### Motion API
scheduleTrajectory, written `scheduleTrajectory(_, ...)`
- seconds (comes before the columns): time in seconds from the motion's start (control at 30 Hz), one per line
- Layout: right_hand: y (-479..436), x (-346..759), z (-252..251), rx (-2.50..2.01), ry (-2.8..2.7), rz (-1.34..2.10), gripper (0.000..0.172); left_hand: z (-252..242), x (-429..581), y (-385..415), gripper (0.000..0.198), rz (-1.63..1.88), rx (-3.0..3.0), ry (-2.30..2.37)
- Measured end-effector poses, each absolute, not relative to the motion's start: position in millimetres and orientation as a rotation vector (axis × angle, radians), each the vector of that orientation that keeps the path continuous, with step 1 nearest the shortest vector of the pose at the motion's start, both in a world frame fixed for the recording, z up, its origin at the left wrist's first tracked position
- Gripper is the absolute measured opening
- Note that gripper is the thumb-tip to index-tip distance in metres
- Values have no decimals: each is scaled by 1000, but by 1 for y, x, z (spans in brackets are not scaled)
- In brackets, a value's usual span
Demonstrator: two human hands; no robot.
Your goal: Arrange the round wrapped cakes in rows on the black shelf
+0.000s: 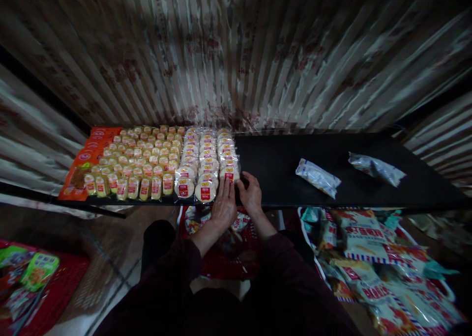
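My left hand (225, 203) rests its outstretched fingers on the front of the rightmost row of round, clear-wrapped cakes (229, 172). Against the right side of that row is my right hand (251, 194), its fingers bent and thumb apart, with nothing visibly gripped. Two similar rows of round wrapped cakes (205, 190) stand just to the left, their red labels showing. Further left are many small, yellowish wrapped cakes (133, 187) in tight rows. An orange package (96, 142) lies at the left end of the black shelf (273, 166).
Two white-and-blue wrapped packets (317, 177) lie on the shelf's right part. Below it stand a red basket (236, 257) with packets and a white-rimmed basket (304, 228) heaped with bags. Another red basket (73, 277) is lower left. Striped sheeting (258, 70) hangs behind.
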State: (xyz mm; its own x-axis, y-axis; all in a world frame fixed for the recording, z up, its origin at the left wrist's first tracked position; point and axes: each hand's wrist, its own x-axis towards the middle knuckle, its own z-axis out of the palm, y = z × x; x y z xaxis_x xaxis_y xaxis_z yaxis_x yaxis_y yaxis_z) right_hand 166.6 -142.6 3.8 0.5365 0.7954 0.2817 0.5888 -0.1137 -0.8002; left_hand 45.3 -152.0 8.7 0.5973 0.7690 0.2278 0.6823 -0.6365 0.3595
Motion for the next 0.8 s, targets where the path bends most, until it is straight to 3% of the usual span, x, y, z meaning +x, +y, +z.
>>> scheduleTrajectory(0.2,-181,162,15,-1728,-1073,233,33,12,41,-157,60,553,2620,1163)
scheduleTrajectory(0.37,-228,150,6,-1703,-1090,405,27,11,35,-169,52,573,2634,1059)
scheduleTrajectory(0.6,-254,143,-39,-2276,-1757,893,30,-18,15,-212,44,489,2562,784)
scheduleTrajectory(0.8,-260,138,-73,-2396,-1926,1157,11,-62,10,-243,44,215,2254,966)
